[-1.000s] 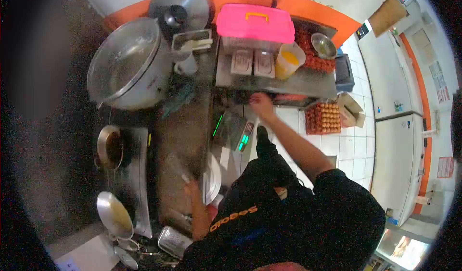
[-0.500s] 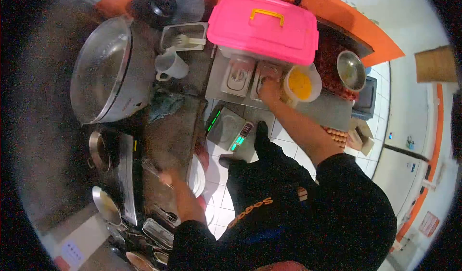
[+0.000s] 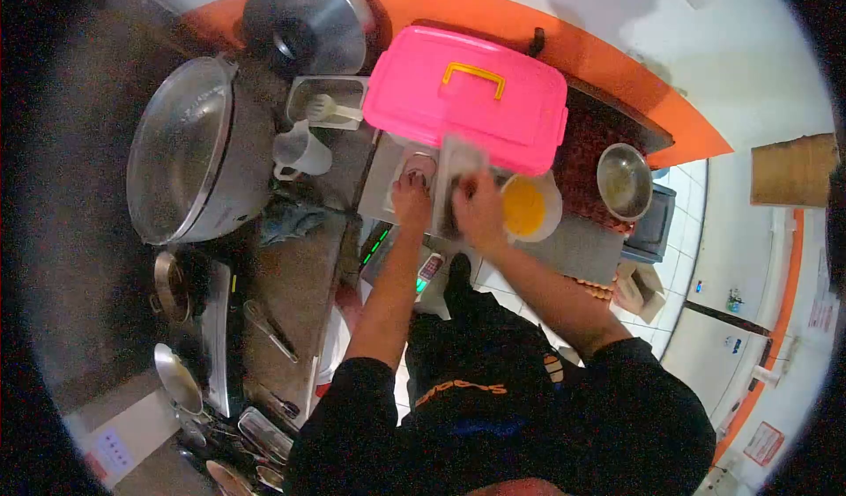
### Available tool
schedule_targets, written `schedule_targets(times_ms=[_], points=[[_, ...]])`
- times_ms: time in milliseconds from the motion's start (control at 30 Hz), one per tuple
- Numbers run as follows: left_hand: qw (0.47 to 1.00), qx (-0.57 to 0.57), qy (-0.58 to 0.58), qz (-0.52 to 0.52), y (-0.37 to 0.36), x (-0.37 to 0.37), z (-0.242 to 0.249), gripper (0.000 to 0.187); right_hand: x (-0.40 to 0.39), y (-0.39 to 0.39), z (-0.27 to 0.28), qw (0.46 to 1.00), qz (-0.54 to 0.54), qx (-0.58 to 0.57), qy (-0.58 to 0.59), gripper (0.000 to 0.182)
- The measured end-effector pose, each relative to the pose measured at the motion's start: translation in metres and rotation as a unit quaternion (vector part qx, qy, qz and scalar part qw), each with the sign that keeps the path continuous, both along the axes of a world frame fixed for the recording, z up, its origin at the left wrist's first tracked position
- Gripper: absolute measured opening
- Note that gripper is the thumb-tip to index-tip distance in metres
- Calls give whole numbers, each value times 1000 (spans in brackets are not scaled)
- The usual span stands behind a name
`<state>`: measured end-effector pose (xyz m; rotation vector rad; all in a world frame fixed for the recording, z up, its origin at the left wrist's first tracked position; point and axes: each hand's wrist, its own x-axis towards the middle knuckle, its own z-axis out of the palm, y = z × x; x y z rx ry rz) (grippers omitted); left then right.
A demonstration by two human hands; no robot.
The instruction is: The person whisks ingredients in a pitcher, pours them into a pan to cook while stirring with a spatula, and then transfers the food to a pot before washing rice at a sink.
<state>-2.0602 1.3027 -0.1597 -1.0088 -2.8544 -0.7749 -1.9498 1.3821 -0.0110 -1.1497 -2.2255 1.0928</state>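
Note:
Both my hands are at two small steel containers on the shelf under a pink lidded box [image 3: 467, 95]. My right hand [image 3: 480, 212] grips a flat steel lid [image 3: 460, 163], tilted up and blurred, above the right container. My left hand [image 3: 411, 201] holds the near edge of the left steel container [image 3: 421, 166]; its contents are too blurred to tell. Just right of my right hand stands a plastic jug of yellow liquid [image 3: 525, 207].
A large steel pot [image 3: 189, 148], a round lid [image 3: 304, 20], a measuring jug [image 3: 300, 152] and a tray with a fork [image 3: 330, 104] crowd the left counter. Tongs [image 3: 269, 329] lie near the stove pans [image 3: 172, 285]. A scale [image 3: 388, 242] and a steel bowl [image 3: 624, 179] are nearby.
My left hand let go of the tongs on the counter and came up to the left container. My right hand took hold of the container lid and tilted it up.

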Motion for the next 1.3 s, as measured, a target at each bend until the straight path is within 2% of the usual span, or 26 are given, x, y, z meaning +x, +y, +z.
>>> schedule_targets(times_ms=[33,67,133,167,300,400,433,500,567,633,767,833,900,967,1033,1067,1133,1200,1233,1267,1300], points=[[998,-21,-43,50,4,3,11,29,-13,31,10,999,-22,-6,-22,18],[996,-56,65,-3,1,-6,-28,25,-27,65,14,998,-44,-13,-44,18],[997,-55,60,10,0,-7,-26,23,-51,119,2,990,-64,94,-88,19],[997,-53,54,25,-1,-7,-23,21,-63,136,0,986,-66,98,-115,21],[998,-57,32,19,-23,-1,49,20,-90,165,-12,976,-53,135,-164,27],[992,-79,85,57,-38,6,112,18,-98,173,-21,978,-19,144,-150,21],[993,-66,81,56,-33,1,130,17,-98,173,-14,978,-16,136,-155,21],[994,-40,86,50,-13,-10,157,20,-96,174,6,971,64,96,-208,27],[995,-14,94,33,22,-31,168,24,-90,172,10,979,65,82,-176,29],[995,14,94,23,60,-56,159,24,-81,171,17,985,63,72,-140,31],[994,6,107,-15,124,-93,140,20,-16,142,29,994,26,79,72,29],[993,-33,109,19,144,-98,136,23,23,103,64,998,4,-61,19,25],[995,-14,100,6,157,-108,127,24,54,70,58,985,40,-151,74,22],[996,3,87,-10,162,-110,123,25,78,32,37,967,41,-249,-12,19],[995,20,80,-61,157,-114,127,24,91,0,-27,972,102,-212,21,19],[995,18,79,-62,150,-113,129,24,86,-9,-40,971,101,-214,22,19],[980,145,129,-53,127,-102,136,23,63,-19,-62,980,129,-128,-76,22],[971,203,126,10,92,-72,127,23,42,-26,-123,982,143,-44,-115,25],[967,243,29,71,74,-45,130,19,32,-25,-121,982,143,-46,-114,25],[948,281,-67,131,54,-17,133,15,20,-22,-114,973,139,-44,-178,27],[960,233,-21,154,22,5,101,13,10,-18,-110,960,134,-42,-242,30]])
